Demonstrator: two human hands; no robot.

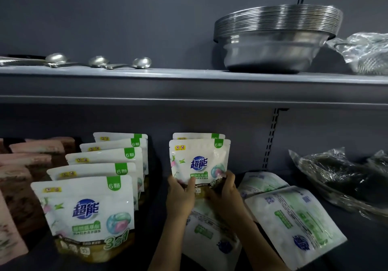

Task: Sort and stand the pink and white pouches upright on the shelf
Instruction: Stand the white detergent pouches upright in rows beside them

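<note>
A white pouch [199,159] stands upright in the middle of the lower shelf [357,245], held at its bottom by both hands. My left hand [180,195] grips its lower left corner and my right hand [225,191] its lower right. Right behind it stands another white pouch [197,135]. To the left, several white pouches [88,207] stand in a row running front to back. Pink pouches [25,165] stand in a row at the far left. More white pouches [294,220] lie flat, back side up, under and right of my forearms.
Crinkled clear plastic bags with dark contents [336,174] lie at the right of the lower shelf. On the upper shelf [189,86] rest metal ladles [98,62], a stack of steel bowls [275,40] and a plastic-wrapped item [365,52].
</note>
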